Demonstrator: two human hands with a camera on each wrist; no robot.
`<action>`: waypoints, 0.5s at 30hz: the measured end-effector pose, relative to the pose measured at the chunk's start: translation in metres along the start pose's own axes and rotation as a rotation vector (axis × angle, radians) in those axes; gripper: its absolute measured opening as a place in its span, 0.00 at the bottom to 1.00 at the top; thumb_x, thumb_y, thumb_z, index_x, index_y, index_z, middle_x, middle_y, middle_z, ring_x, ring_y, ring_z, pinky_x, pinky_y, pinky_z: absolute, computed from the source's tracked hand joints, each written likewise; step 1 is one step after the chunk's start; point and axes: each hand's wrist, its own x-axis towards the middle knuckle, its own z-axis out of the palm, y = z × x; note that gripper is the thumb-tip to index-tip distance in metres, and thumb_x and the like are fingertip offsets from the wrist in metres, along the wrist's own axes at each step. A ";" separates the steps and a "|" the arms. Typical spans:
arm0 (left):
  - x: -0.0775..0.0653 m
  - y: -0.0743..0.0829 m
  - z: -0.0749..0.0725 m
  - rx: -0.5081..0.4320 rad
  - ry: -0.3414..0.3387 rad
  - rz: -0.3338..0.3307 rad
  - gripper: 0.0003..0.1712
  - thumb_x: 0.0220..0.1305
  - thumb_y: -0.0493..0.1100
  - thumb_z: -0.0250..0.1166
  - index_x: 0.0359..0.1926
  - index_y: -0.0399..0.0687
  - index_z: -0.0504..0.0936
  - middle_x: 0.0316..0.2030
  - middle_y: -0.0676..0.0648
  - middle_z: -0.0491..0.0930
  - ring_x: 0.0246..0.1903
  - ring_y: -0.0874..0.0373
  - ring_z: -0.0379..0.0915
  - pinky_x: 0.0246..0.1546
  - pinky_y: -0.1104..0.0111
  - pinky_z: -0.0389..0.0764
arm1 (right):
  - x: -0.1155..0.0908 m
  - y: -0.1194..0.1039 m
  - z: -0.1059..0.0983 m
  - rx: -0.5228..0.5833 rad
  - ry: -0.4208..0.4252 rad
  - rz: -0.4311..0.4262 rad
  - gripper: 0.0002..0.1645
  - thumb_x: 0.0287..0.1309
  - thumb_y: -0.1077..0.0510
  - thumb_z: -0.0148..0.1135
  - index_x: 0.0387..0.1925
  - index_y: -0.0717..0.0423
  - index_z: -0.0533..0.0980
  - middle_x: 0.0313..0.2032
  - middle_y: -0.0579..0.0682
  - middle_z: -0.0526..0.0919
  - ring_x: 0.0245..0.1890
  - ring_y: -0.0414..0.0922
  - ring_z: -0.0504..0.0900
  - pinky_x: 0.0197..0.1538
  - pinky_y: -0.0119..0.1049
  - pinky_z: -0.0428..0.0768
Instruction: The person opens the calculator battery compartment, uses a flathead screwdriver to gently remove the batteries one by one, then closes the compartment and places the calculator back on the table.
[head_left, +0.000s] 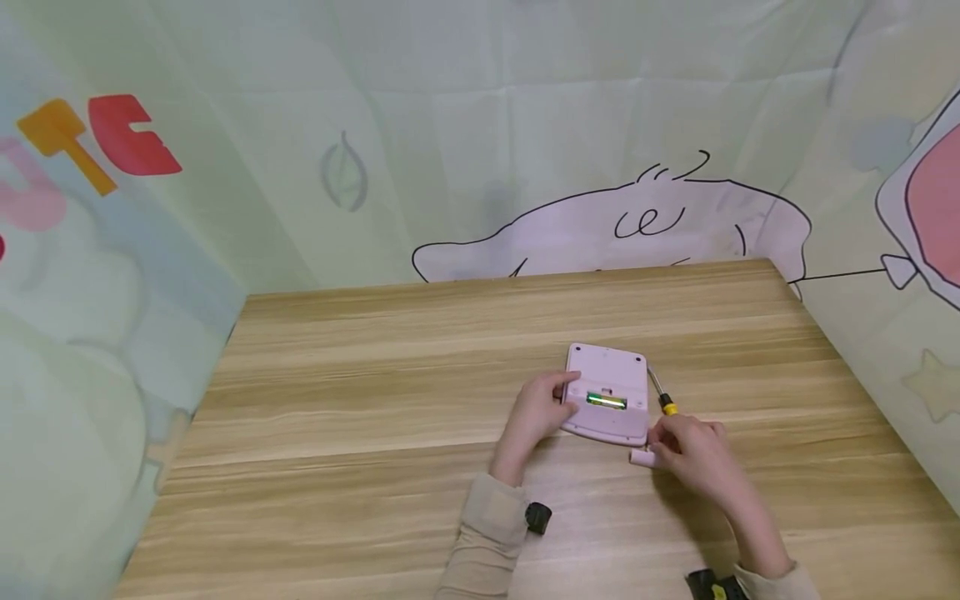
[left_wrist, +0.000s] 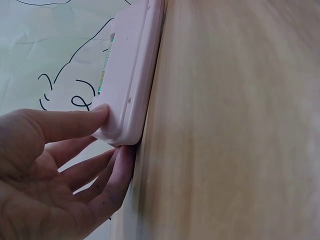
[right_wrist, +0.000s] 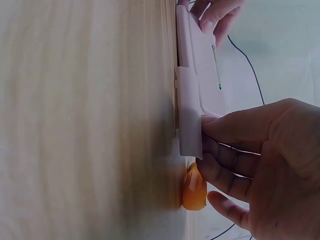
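Note:
A pink calculator-like device (head_left: pixel 609 367) lies back side up on the table, its battery compartment uncovered. A green and gold battery (head_left: pixel 607 402) shows inside that compartment. My left hand (head_left: pixel 536 412) holds the device by its left edge; in the left wrist view the thumb presses on top and the other fingers bend against the side. Close to the near right corner, my right hand (head_left: pixel 693 454) pinches a small pink battery cover (right_wrist: pixel 190 115) between thumb and fingers. The cover is low over the table, and whether it touches the wood I cannot tell.
Right of the device lies a screwdriver (head_left: pixel 667 405) with a yellow and black handle, partly behind my right hand. Beneath everything is a wood-grain table (head_left: pixel 360 417). A printed curtain (head_left: pixel 450 125) hangs behind the table and along its sides.

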 end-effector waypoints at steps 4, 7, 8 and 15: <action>0.000 0.000 0.000 0.000 -0.002 -0.002 0.27 0.57 0.34 0.67 0.59 0.51 0.78 0.57 0.44 0.78 0.47 0.56 0.72 0.54 0.59 0.75 | 0.000 0.001 0.001 -0.005 -0.003 -0.009 0.04 0.50 0.62 0.67 0.26 0.51 0.78 0.22 0.42 0.75 0.26 0.39 0.68 0.40 0.42 0.60; 0.001 -0.001 0.000 -0.003 -0.002 -0.003 0.27 0.57 0.34 0.67 0.59 0.51 0.78 0.57 0.44 0.78 0.47 0.56 0.72 0.55 0.59 0.75 | 0.001 0.002 0.002 -0.013 0.001 -0.020 0.05 0.50 0.62 0.67 0.26 0.50 0.78 0.22 0.42 0.75 0.26 0.39 0.68 0.39 0.41 0.60; 0.001 -0.001 0.000 -0.004 -0.001 -0.002 0.27 0.57 0.34 0.67 0.59 0.51 0.78 0.57 0.44 0.78 0.48 0.56 0.72 0.55 0.59 0.75 | 0.001 0.002 0.002 -0.015 0.001 -0.023 0.05 0.50 0.62 0.67 0.26 0.50 0.78 0.22 0.42 0.75 0.26 0.39 0.68 0.39 0.41 0.60; 0.000 -0.001 -0.001 -0.003 0.000 0.013 0.27 0.56 0.34 0.67 0.59 0.50 0.79 0.57 0.44 0.79 0.48 0.56 0.73 0.54 0.60 0.76 | 0.002 0.003 0.003 -0.016 0.003 -0.024 0.05 0.50 0.62 0.67 0.26 0.50 0.78 0.22 0.42 0.73 0.27 0.39 0.68 0.38 0.39 0.59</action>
